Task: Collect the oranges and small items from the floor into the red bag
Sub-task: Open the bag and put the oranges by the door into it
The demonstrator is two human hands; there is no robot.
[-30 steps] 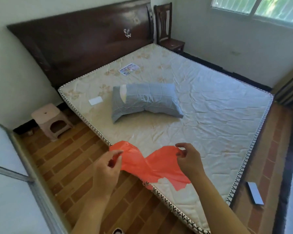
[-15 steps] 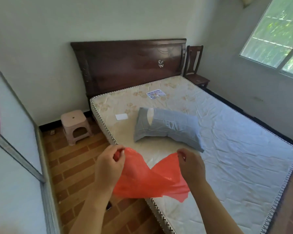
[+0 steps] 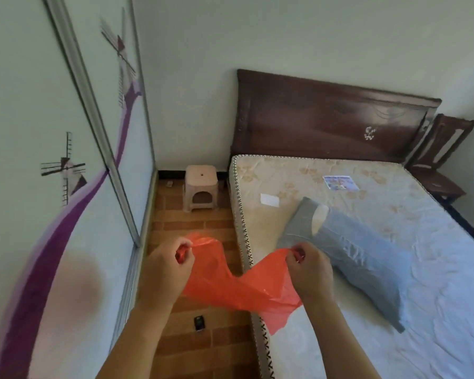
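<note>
Now your left hand (image 3: pixel 164 272) and right hand (image 3: pixel 309 272) each pinch a handle of the red bag (image 3: pixel 238 288), stretched over the bed (image 3: pixel 367 269) edge, one small dark item (image 3: pixel 199 323) on the floor (image 3: pixel 192 236) below, one stool (image 3: pixel 201 191), one pillow (image 3: pixel 350 258).

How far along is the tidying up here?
Barely begun. Both the left hand and right hand pinch the red bag by its handles, pulling it open; it hangs limp. A small dark item lies on the floor uncollected. No oranges are in view.
</note>
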